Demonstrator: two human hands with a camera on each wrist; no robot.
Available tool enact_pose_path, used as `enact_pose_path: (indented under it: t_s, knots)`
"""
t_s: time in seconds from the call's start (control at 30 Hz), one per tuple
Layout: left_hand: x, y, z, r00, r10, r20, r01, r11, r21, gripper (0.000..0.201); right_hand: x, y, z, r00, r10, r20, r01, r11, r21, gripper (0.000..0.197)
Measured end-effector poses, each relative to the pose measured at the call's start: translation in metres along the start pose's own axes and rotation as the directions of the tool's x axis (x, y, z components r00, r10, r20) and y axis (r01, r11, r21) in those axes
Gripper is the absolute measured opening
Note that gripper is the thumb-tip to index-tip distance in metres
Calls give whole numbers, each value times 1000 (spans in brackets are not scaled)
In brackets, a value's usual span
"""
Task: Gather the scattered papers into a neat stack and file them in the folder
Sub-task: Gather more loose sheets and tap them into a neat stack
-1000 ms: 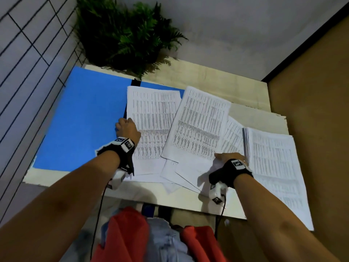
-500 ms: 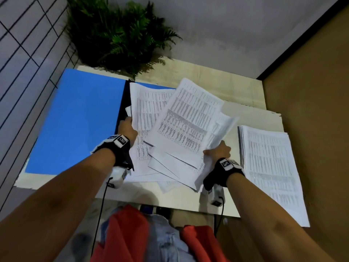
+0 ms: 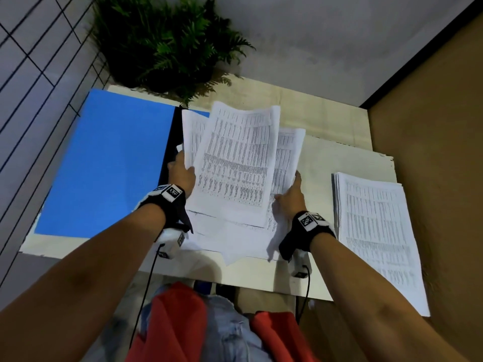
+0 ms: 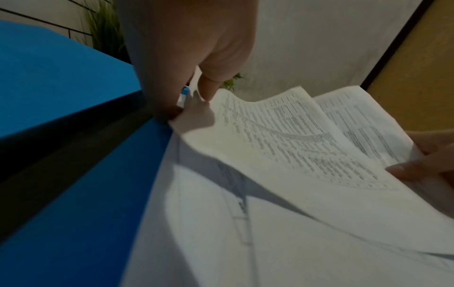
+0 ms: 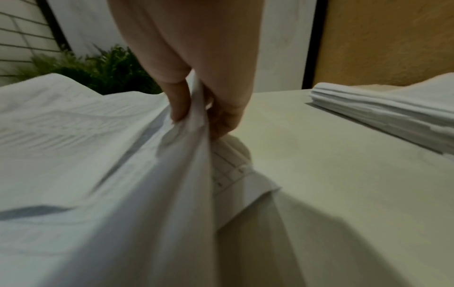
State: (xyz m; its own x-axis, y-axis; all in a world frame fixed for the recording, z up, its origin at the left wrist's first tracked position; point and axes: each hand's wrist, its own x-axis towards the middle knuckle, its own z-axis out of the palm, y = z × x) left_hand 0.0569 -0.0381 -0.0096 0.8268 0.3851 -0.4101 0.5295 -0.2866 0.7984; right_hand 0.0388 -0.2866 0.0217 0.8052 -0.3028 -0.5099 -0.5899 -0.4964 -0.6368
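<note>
From the head camera I've got both hands on the loose printed sheets [image 3: 235, 163], which are fanned and lifted off the pale table [image 3: 339, 163] at their far ends; my left hand [image 3: 181, 173] grips their left edge, my right hand [image 3: 290, 197] grips the right edge, index finger lying straight along the paper. The sheets sit over the right half of the open blue folder [image 3: 109, 163], whose dark spine runs just beside my left hand. Off to the right, well apart from the fan, a squared stack of printed pages [image 3: 376, 231] lies flat, its near end hanging past the table's front edge. A green fern [image 3: 167, 43] stands at the far edge. Over to the left wrist: thumb on top, fingers [image 4: 172, 112] tucked under, pinching the corner of the curling sheets right above the folder's spine, with the right hand's fingertips [image 4: 403, 170] showing at the opposite edge. Right wrist now, blurred: fingers [image 5: 179, 104] clamp a bunched fold of paper between them, and the stack rests on the table to the right.
</note>
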Motion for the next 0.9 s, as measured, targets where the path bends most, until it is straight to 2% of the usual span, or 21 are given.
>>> enact_pose_path:
  t_s: [0.1, 0.13, 0.2, 0.27, 0.33, 0.43, 0.5, 0.53, 0.6, 0.67, 0.73, 0.8, 0.9]
  knots:
    - [-4, 2, -2, 995, -99, 28, 100, 994, -33, 61, -1, -7, 7, 997, -16, -77, -1, 978, -207, 53]
    - [-6, 3, -2, 993, -101, 56, 105, 990, -90, 60, -2, -9, 11, 998, -25, -61, 10, 973, -232, 55]
    - [-8, 4, 2, 991, -96, 98, 111, 981, -159, 55, -5, -12, 21, 1000, -23, 12, 24, 988, -151, 65]
    - [-6, 1, 5, 983, -128, 129, 151, 970, -189, 62, -9, -15, 29, 996, -13, 84, 21, 995, -95, 67]
    - [-3, -5, 6, 968, -180, 176, 213, 958, -190, 68, -10, -14, 35, 987, -12, 159, 28, 995, -93, 56]
    - [-12, -4, 7, 942, -215, 257, 235, 971, -51, 55, -13, -10, 32, 980, -5, 201, 11, 1000, -28, 37]
    - [-24, 2, 7, 953, -156, 261, 155, 988, 24, 41, -13, -6, 24, 979, 10, 201, -19, 999, 46, 32]
    - [-30, 7, 6, 961, -98, 260, 100, 995, 7, 35, -13, -4, 19, 980, 5, 200, -23, 996, 90, 26]
    - [-42, 20, 4, 961, 3, 276, 28, 994, -108, 32, -18, -6, 4, 978, -9, 210, -28, 985, 172, 13]
    - [-56, 37, -3, 951, 87, 298, -7, 965, -260, 31, -19, -9, -14, 979, -36, 199, -21, 959, 282, 26]
    - [-67, 54, -11, 934, 161, 318, -39, 933, -359, 28, -15, -12, -29, 984, -96, 153, 31, 924, 381, 22]
    - [-74, 74, -22, 927, 232, 294, -109, 919, -380, 23, -16, -20, -43, 981, -169, 97, 113, 898, 426, 22]
    - [-82, 102, -37, 909, 345, 233, -234, 886, -400, 20, -28, -41, -59, 942, -335, -7, 280, 774, 569, 22]
